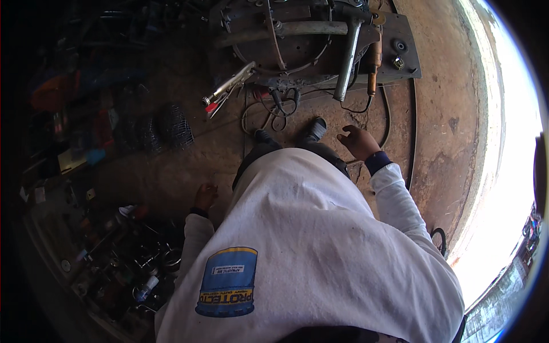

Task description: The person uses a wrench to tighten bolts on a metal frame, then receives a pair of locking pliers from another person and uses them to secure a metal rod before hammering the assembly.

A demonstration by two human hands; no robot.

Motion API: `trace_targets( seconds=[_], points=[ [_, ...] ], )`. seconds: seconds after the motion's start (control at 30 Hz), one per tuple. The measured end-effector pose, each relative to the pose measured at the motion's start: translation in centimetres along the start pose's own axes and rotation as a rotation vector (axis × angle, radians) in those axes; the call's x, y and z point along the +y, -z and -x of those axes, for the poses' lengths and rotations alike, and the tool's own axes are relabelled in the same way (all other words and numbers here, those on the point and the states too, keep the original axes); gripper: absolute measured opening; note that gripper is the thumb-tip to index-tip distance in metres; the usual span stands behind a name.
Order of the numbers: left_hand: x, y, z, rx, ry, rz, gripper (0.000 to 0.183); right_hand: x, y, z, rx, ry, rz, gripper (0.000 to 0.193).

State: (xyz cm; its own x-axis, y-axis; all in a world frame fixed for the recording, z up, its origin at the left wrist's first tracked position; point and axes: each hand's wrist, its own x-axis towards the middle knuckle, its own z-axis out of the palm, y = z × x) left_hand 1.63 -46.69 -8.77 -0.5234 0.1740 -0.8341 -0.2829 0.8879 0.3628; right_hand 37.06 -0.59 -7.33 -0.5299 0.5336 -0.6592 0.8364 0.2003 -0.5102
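My right hand point(360, 143) hangs at my right side with its thumb apart from loosely bent fingers, holding nothing. On the other side, in shade, my left hand point(206, 196) hangs with its fingers loosely out and nothing visible in them. Both hands are away from the metal worktable point(409, 43) in front of me. On its near edge, locking pliers point(229, 86) with a red lever stick out toward the left. A grey metal tube point(347, 60) and an orange power tool point(374, 60) with a cord project at the right. A thin metal ring point(311, 66) lies mid-table.
Cables point(386, 117) loop over the brown floor point(446, 108) near my feet. Black-handled pliers or clamps point(283, 103) hang at the table's near edge. Wire mesh rolls point(174, 126) stand to the left. Cluttered tools and parts point(148, 257) lie behind at the left. Bright daylight enters at right.
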Motion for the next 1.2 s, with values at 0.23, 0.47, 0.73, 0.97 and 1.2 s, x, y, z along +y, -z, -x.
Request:
trace_targets(
  seconds=[0.23, 0.47, 0.73, 0.97, 1.2],
  points=[
    [-4.4, -2.3, 1.3, -0.060, -0.067, 0.050, 0.039, 0.0, -2.9, -1.9, -0.136, 0.068, 0.097, 0.054],
    [11.5, -3.9, 4.4, -0.105, -0.208, 0.342, 0.031, -14.7, 2.8, 3.4, -0.133, 0.416, -0.253, 0.055],
    [31.7, -6.2, 8.3, -0.876, -0.283, 1.015, 0.031, -28.4, 4.9, 4.1, 0.534, 1.054, 0.001, 0.061],
    [34.2, -5.4, 8.4, -1.367, -0.110, 1.072, 0.025, -30.2, 2.9, 3.9, 0.535, 0.818, -0.129, 0.041],
    [33.5, -7.4, 7.8, -1.426, 0.023, 1.194, 0.031, -31.0, 0.7, 4.5, 0.750, 0.750, 0.052, 0.042]
  ],
)
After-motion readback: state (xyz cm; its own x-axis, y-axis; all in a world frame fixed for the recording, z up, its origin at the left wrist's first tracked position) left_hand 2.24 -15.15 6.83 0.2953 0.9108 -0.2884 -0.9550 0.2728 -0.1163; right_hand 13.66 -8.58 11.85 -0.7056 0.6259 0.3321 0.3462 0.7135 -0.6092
